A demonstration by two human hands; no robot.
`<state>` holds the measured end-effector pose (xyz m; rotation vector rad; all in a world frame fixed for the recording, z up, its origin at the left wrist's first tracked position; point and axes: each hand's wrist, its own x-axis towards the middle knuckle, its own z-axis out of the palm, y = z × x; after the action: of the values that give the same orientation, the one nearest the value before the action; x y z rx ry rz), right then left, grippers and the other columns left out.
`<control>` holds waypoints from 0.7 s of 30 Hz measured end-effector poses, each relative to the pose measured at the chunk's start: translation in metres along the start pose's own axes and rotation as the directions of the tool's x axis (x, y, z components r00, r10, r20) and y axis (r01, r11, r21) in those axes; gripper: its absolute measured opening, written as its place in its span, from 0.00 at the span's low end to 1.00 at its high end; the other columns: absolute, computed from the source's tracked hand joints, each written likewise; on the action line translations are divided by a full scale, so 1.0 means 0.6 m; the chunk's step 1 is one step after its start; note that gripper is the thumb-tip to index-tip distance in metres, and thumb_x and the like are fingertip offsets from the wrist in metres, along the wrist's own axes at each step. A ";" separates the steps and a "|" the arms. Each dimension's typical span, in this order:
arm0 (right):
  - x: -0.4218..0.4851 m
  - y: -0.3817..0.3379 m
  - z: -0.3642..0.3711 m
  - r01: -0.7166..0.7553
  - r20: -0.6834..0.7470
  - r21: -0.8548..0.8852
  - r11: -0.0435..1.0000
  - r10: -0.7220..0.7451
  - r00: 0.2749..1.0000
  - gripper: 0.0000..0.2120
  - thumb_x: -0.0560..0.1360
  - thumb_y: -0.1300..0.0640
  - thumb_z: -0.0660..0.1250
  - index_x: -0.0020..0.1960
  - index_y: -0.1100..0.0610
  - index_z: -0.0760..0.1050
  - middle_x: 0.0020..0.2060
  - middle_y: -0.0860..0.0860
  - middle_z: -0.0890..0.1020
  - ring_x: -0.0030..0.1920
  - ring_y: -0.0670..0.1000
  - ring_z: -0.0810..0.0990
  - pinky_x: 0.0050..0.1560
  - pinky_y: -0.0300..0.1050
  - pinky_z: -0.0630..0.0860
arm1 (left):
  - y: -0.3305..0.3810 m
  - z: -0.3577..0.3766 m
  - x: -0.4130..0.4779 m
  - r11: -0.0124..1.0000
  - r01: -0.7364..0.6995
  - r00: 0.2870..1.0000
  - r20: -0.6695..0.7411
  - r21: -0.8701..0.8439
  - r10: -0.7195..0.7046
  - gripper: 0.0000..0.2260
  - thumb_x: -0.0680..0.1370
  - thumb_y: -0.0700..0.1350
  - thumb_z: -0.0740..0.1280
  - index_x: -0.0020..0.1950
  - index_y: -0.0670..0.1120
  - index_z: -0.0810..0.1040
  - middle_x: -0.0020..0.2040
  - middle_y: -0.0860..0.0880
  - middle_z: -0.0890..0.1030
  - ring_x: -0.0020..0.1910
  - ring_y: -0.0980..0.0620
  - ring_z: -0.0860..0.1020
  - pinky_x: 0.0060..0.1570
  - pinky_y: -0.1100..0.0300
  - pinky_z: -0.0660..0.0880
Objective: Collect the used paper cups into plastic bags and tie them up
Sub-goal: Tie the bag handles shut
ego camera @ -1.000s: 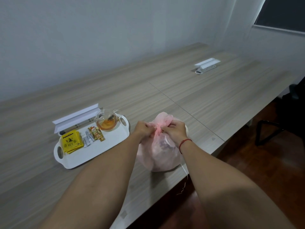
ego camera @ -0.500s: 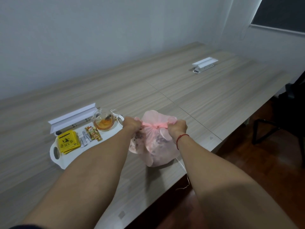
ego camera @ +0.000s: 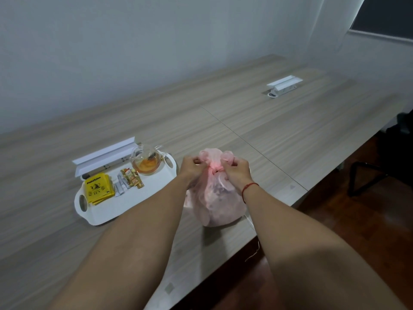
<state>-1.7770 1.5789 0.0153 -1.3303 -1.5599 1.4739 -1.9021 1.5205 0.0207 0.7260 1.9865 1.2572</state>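
Pink plastic bag point(ego camera: 214, 198) stands on the wooden table point(ego camera: 279, 130), just below the centre of the frame and close to the table's near edge. Its neck is gathered into a tight twist point(ego camera: 213, 172), with loose film bunched above it. The contents show only as dim shapes through the film; individual paper cups cannot be made out.

Left hand point(ego camera: 191, 168) is on the left of the twist, fingers curled and pinching the bag film. Right hand point(ego camera: 235, 173) is on the right of the twist, fingers likewise curled round the film. The two hands sit close together, with only the gathered neck between them. A red string bracelet point(ego camera: 249, 188) is on the right wrist.

At centre left a white handled tray point(ego camera: 107, 212) lies just beside the bag. It carries a glass teapot point(ego camera: 146, 163) of amber liquid, a yellow "sunshine" tea packet point(ego camera: 98, 191) and small sachets point(ego camera: 130, 179). A white pop-up socket box point(ego camera: 105, 156) stands open behind the tray; a second one point(ego camera: 282, 85) is at upper right. A dark chair base point(ego camera: 368, 175) is on the floor at the right edge.
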 end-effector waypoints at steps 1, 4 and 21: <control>0.000 -0.004 0.003 -0.018 -0.016 0.051 0.999 0.019 1.000 0.12 0.77 0.60 0.66 0.35 0.59 0.72 0.29 0.52 0.74 0.27 0.47 0.72 0.29 0.38 0.70 | 0.000 0.003 0.000 0.999 0.001 1.000 -0.005 -0.043 -0.001 0.07 0.77 0.42 0.68 0.52 0.39 0.81 0.42 0.46 0.80 0.39 0.51 0.77 0.36 0.64 0.74; 0.002 -0.013 0.013 -0.093 -0.008 0.247 0.965 0.098 0.995 0.11 0.78 0.58 0.64 0.37 0.58 0.74 0.27 0.52 0.76 0.19 0.44 0.72 0.22 0.35 0.69 | 0.003 0.011 0.004 0.967 0.169 0.984 -0.018 -0.191 -0.175 0.06 0.78 0.45 0.67 0.41 0.46 0.78 0.32 0.50 0.76 0.26 0.54 0.70 0.26 0.67 0.67; 0.017 -0.030 0.013 -0.199 0.014 0.124 0.972 0.198 0.980 0.18 0.78 0.56 0.48 0.38 0.58 0.73 0.28 0.52 0.73 0.26 0.48 0.68 0.22 0.39 0.64 | 0.039 0.039 0.009 0.836 0.311 0.949 0.196 -0.452 -0.247 0.15 0.75 0.37 0.54 0.39 0.39 0.79 0.29 0.47 0.70 0.17 0.56 0.66 0.19 0.71 0.66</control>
<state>-1.7920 1.5879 0.0286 -1.4451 -1.3422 1.6643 -1.8850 1.5460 0.0339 0.2500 1.5130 1.4012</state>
